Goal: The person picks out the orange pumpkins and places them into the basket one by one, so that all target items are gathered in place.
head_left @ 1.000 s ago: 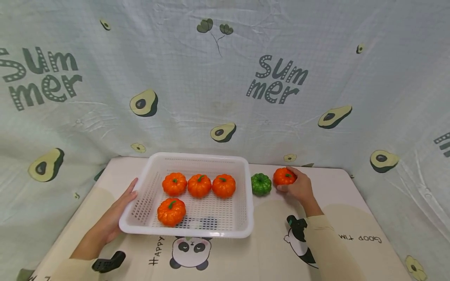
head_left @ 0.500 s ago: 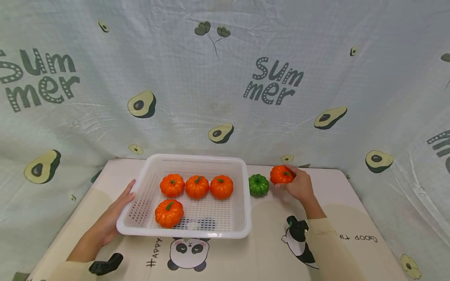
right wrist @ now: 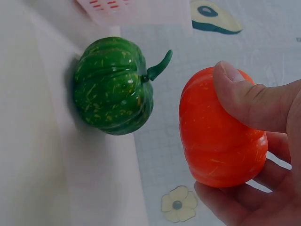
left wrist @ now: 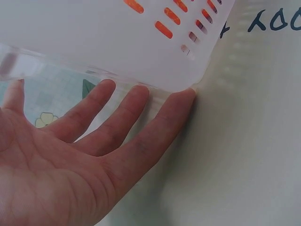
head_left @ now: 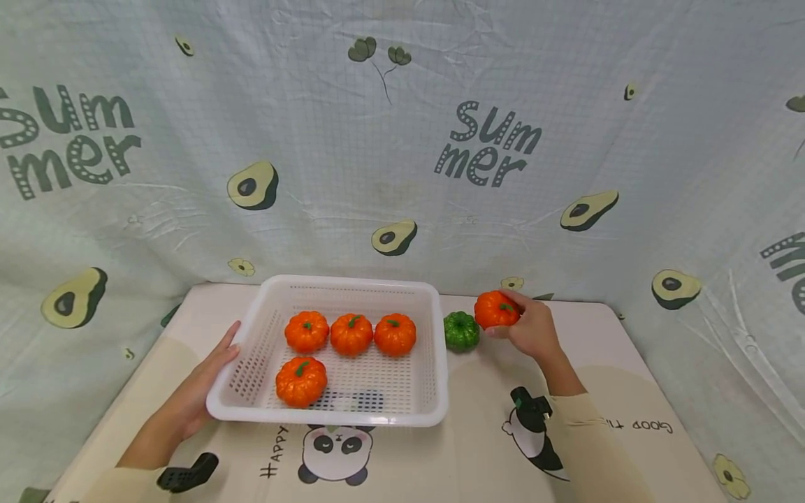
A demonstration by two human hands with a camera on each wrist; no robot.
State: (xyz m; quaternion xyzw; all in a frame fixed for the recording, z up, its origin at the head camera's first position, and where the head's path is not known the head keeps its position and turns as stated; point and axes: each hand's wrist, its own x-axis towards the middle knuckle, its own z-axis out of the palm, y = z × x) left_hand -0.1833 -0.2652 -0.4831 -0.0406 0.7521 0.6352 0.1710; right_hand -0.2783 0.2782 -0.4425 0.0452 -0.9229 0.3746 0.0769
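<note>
My right hand (head_left: 533, 332) grips an orange pumpkin (right wrist: 218, 134), thumb on one side and fingers on the other. The pumpkin is raised off the table in the right wrist view. Just left of it, a green pumpkin (head_left: 462, 332) with a curved stem (right wrist: 161, 66) sits on the table, beside the basket's right wall. My left hand (head_left: 196, 395) is at the left side of the white plastic basket (head_left: 327, 418). Its fingers are extended, with fingertips (left wrist: 183, 96) touching the basket's outside. Several orange pumpkins (head_left: 351, 334) lie inside the basket, three of them in a row.
The table (head_left: 478, 447) has a light cover printed with a panda (head_left: 335, 450) and lettering. Behind it and at both sides hangs a pale curtain (head_left: 327, 230) with avocado prints. Each wrist wears a black device (head_left: 189, 474).
The right hand has lifted the orange pumpkin from the table and brought it slightly left, closer to the green one. The left hand stays at the basket. The head view has shifted a little.
</note>
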